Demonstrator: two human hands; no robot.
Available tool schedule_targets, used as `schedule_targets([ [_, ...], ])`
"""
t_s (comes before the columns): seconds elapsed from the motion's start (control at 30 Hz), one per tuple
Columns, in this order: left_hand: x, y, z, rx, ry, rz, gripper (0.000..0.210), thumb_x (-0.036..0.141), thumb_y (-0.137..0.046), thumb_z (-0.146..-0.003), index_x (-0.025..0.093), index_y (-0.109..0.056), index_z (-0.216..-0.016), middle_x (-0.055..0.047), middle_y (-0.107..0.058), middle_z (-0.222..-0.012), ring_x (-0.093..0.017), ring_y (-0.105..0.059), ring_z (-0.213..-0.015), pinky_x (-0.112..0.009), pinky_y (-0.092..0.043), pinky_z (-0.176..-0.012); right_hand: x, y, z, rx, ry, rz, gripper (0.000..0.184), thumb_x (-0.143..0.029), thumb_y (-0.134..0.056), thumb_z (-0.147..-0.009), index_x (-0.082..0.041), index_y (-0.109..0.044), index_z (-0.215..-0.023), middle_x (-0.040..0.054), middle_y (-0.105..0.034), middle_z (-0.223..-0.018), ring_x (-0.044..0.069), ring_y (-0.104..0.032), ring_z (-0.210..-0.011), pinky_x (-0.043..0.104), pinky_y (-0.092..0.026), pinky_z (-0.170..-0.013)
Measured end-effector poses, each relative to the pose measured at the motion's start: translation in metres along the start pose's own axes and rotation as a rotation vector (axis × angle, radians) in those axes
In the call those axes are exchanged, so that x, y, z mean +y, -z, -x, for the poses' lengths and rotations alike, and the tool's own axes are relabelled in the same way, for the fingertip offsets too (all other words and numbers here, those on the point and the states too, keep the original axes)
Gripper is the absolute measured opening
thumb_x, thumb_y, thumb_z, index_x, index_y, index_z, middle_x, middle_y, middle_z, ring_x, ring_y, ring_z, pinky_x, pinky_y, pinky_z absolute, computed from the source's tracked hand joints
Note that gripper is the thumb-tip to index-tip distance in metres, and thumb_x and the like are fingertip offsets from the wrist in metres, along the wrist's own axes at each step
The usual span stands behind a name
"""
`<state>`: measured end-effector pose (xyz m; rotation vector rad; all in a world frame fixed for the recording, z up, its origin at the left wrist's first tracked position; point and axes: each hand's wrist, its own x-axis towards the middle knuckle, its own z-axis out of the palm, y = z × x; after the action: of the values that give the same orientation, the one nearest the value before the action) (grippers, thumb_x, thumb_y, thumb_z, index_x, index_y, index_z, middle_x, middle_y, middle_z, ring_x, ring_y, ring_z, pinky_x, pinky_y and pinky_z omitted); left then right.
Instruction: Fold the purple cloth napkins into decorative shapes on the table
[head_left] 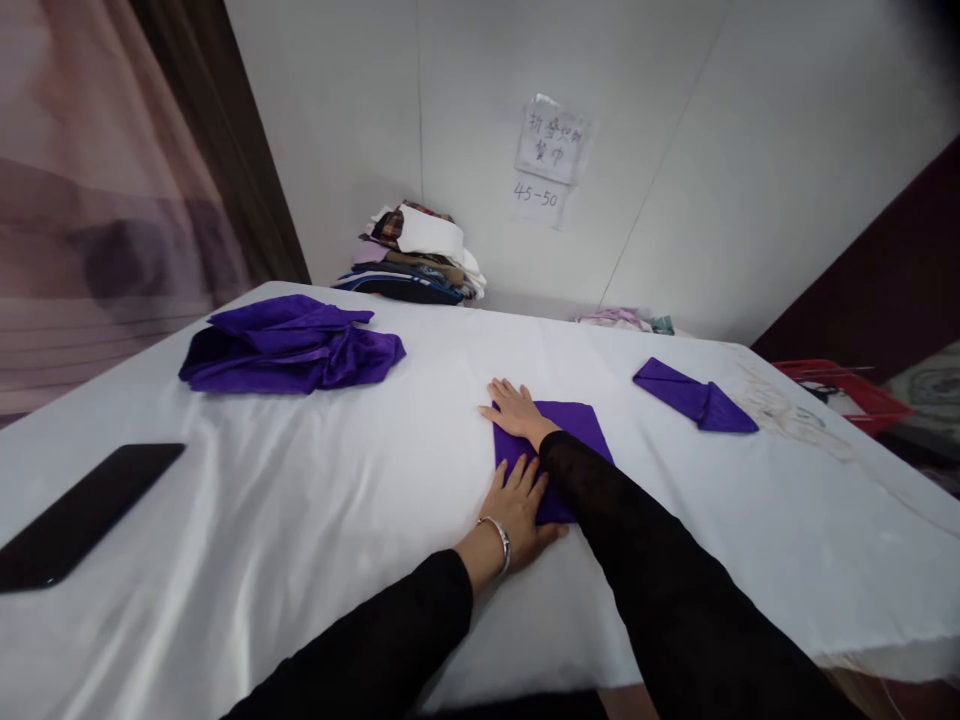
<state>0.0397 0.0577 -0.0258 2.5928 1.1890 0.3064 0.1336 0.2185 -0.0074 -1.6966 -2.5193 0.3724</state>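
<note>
Spread the fingers of the right hand palm-down over the far left corner of the purple cloth, gripping nothing, tips past its edge on the white tablecloth. Rested the left hand open too, fingers on the cloth's near left side. Risked, in all likelihood, a skewed edge from uneven pressing, or a crease from the right sleeve dragging across or the rumpled tablecloth slipping underneath. Found the cloth to the right of the crumpled purple bundle and nearer than it. Showed no clear tip, so pointed nowhere in particular; looked roughly square, long axis impossible to tell under hands and sleeve. Saw, well to the right of the bundle, a folded purple piece, long axis slanting nearer and away from that bundle.
</note>
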Motion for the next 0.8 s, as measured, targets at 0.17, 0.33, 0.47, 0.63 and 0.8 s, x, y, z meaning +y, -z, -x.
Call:
schedule_targets([
  [0.17, -0.002, -0.004, -0.002, 0.013, 0.002, -0.006, 0.082, 0.071, -0.027, -0.079, 0.016, -0.031, -0.14, -0.012, -0.027, -0.148, -0.029, -0.01, -0.138, -0.05, -0.004, -0.111, -0.01, 0.006, 0.026, -0.006, 0.108, -0.078, 0.073, -0.062, -0.014, -0.089, -0.015, -0.015, -0.145, 0.0076, -0.006, -0.152, 0.021, 0.0, -0.139, 0.043, -0.002, -0.11],
  [0.33, 0.0, 0.001, -0.002, 0.0, 0.003, 0.024, 0.081, 0.07, -0.026, -0.08, 0.017, -0.029, -0.141, -0.012, -0.032, -0.146, -0.03, -0.016, -0.137, -0.051, -0.006, -0.111, -0.022, 0.0, 0.046, -0.109, 0.311, -0.012, 0.075, -0.066, -0.023, -0.086, -0.021, -0.019, -0.144, 0.0053, -0.01, -0.152, 0.022, -0.003, -0.139, 0.043, -0.001, -0.111],
  [0.47, 0.001, 0.004, -0.002, -0.022, 0.022, 0.02, 0.081, 0.07, -0.028, -0.08, 0.015, -0.03, -0.141, -0.013, -0.025, -0.148, -0.03, -0.011, -0.138, -0.051, -0.007, -0.111, -0.022, -0.003, 0.026, -0.071, 0.293, 0.041, 0.068, -0.064, -0.024, -0.087, -0.025, -0.023, -0.143, 0.0033, -0.009, -0.152, 0.022, -0.003, -0.139, 0.046, -0.001, -0.111],
  [0.63, 0.002, 0.008, 0.0, -0.039, 0.028, 0.004, 0.079, 0.068, -0.027, -0.081, 0.014, -0.034, -0.139, -0.013, -0.028, -0.147, -0.029, -0.01, -0.138, -0.051, -0.005, -0.111, -0.016, -0.005, -0.007, -0.03, 0.229, 0.043, 0.069, -0.065, -0.021, -0.086, -0.026, -0.022, -0.143, 0.0029, -0.01, -0.152, 0.024, -0.003, -0.139, 0.051, -0.001, -0.109],
  [0.8, 0.002, 0.008, 0.0, -0.014, 0.011, 0.0, 0.079, 0.07, -0.023, -0.081, 0.016, -0.034, -0.139, -0.012, -0.029, -0.147, -0.028, -0.01, -0.138, -0.051, -0.005, -0.112, -0.014, -0.001, -0.027, -0.012, 0.133, -0.095, 0.07, -0.064, -0.023, -0.087, -0.023, -0.021, -0.144, 0.0054, -0.013, -0.152, 0.024, -0.005, -0.139, 0.05, -0.001, -0.109],
])
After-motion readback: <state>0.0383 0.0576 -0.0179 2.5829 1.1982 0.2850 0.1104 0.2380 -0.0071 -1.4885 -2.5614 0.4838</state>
